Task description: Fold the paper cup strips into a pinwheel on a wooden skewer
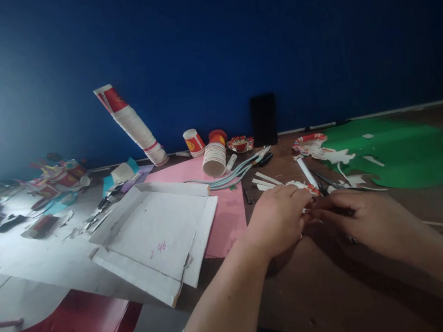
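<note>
My left hand and my right hand meet over the brown table, fingertips close together. Both have their fingers closed in a pinch around a small piece, mostly hidden, with a bit of white showing between them. Just behind the fingers lie cut white paper strips and scraps with red and orange print. A white stick-like tube and a dark-handled tool, perhaps scissors, rest beyond my right hand.
A white cardboard tray overlaps pink paper at left. Stacked paper cups lean on the blue wall. A cup stack, pale cable, black phone-like slab and green sheet lie behind. A red chair stands lower left.
</note>
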Available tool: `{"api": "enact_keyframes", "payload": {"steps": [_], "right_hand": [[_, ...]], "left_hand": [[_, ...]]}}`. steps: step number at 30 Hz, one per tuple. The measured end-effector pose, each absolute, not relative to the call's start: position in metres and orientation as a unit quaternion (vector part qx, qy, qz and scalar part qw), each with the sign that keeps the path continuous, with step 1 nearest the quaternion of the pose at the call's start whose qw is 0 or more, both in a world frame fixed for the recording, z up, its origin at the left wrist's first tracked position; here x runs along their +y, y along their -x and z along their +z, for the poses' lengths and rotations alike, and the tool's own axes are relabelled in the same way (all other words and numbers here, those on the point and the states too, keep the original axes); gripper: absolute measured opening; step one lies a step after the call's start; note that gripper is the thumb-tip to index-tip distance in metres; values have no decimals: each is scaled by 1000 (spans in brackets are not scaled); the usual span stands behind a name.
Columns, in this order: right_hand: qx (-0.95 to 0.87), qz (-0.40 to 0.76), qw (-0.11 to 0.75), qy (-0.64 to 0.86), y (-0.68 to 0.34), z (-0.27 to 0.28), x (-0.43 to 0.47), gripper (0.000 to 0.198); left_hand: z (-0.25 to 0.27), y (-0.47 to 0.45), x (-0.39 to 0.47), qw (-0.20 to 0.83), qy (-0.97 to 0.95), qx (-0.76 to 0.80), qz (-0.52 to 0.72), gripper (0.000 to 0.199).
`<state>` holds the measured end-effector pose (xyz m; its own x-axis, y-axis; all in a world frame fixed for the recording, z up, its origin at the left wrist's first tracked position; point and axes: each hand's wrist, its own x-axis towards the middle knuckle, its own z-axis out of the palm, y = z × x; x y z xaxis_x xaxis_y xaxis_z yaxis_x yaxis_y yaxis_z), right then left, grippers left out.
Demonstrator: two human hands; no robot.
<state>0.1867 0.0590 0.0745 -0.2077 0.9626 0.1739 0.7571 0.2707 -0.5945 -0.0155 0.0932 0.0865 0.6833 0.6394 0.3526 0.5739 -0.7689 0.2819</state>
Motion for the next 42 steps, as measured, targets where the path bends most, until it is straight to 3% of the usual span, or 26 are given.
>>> {"api": "enact_keyframes", "payload": {"steps": [23,42], "right_hand": [[-754,226,271,554,-175,77,59,33],[-771,200,284,533,-171,66,59,29]], "left_hand": [[89,21,93,-22,-939,296,172,17],[82,27,100,15,-929,339,148,14]]}}
